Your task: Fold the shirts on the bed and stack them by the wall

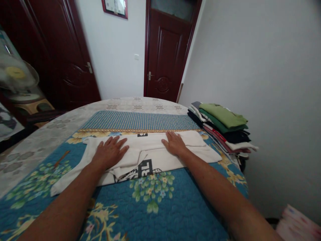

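Observation:
A white T-shirt with black printed lettering lies partly folded on a blue floral quilted cloth. My left hand rests flat on the left part of the shirt, fingers spread. On the right part, my right hand also lies flat, its fingers stretched toward the far folded edge. One sleeve sticks out at the lower left, partly behind my left forearm. Some of the print shows along the near edge, and a small patch of it at the far edge.
A stack of folded clothes, green on top, stands at the table's right edge by the wall. The quilted cloth covers part of a round table with a patterned tablecloth. A fan is at the far left, and dark red doors are behind.

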Motion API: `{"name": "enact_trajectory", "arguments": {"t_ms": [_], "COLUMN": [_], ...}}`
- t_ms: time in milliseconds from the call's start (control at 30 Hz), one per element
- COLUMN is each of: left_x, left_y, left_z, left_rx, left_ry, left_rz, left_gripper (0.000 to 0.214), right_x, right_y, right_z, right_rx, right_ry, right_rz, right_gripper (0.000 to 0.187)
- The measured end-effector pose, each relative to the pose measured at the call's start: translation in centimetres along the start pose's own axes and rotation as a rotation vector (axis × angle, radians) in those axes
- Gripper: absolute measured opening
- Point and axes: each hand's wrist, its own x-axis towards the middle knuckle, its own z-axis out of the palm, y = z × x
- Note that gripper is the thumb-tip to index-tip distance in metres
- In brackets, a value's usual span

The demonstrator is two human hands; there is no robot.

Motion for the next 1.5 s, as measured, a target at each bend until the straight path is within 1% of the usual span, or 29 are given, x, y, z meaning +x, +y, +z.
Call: {"name": "enact_trajectory", "arguments": {"t_ms": [200,300,400,467,533,600,633,733,767,800,867,900,967,1033,1133,1233,1333,1433,1500], "left_x": [0.1,0.1,0.0,-0.1,-0.2,-0.1,0.0,1.1,1.7,2.3,3.8,4.5,5.6,6.4,7.1,7.7,7.9,7.3,6.4], "left_y": [-0.2,-0.2,-0.3,-0.2,0.6,2.7,4.2,10.4,12.7,14.9,18.5,19.8,21.2,21.2,19.7,17.2,14.2,11.1,9.0], "left_z": [0.3,0.4,0.2,-0.2,-1.1,-2.1,-2.6,-3.3,-3.3,-3.1,-2.3,-1.8,-0.8,0.0,0.4,0.2,-0.1,-0.3,-0.5], "left_rx": [0.033,0.06,0.073,0.076,0.066,0.044,0.028,-0.034,-0.053,-0.068,-0.102,-0.115,-0.132,-0.139,-0.137,-0.129,-0.1,-0.074,-0.069], "left_ry": [0.019,0.018,0.009,0.007,0.005,0.016,0.028,0.056,0.05,0.028,-0.035,-0.068,-0.108,-0.122,-0.144,-0.193,-0.241,-0.267,-0.263], "left_rz": [0.015,0.018,0.014,0.007,0.016,0.068,0.114,0.311,0.362,0.384,0.386,0.379,0.365,0.353,0.308,0.248,0.186,0.139,0.113], "left_gripper": [0.064,0.065,0.064,0.062,0.061,0.059,0.058,0.059,0.061,0.063,0.067,0.068,0.072,0.077,0.077,0.072,0.075,0.082,0.084], "right_x": [-0.4,-0.2,0.0,0.1,0.2,0.2,0.2,0.2,0.1,0.1,0.0,0.0,0.0,0.0,0.1,0.2,0.3,0.3,0.4], "right_y": [9.5,13.0,14.6,14.8,14.8,14.8,14.8,14.7,14.7,14.6,14.6,14.6,14.5,14.6,14.6,14.5,14.4,14.4,14.4], "right_z": [-1.0,-1.3,-1.2,-0.9,-0.7,-0.5,-0.5,-0.6,-0.7,-0.8,-0.9,-1.0,-1.0,-0.9,-0.8,-0.8,-0.8,-0.7,-0.6], "right_rx": [-0.091,-0.1,-0.097,-0.095,-0.088,-0.072,-0.063,-0.041,-0.039,-0.04,-0.042,-0.043,-0.039,-0.033,-0.023,-0.016,-0.017,-0.024,-0.033], "right_ry": [0.03,0.066,0.13,0.168,0.186,0.18,0.174,0.158,0.154,0.148,0.147,0.152,0.17,0.183,0.182,0.186,0.174,0.143,0.148], "right_rz": [0.26,0.376,0.444,0.455,0.453,0.448,0.447,0.454,0.459,0.463,0.463,0.46,0.453,0.447,0.443,0.445,0.451,0.461,0.456], "right_gripper": [0.076,0.076,0.076,0.076,0.077,0.078,0.078,0.077,0.078,0.078,0.079,0.079,0.078,0.077,0.076,0.076,0.077,0.078,0.078]}}
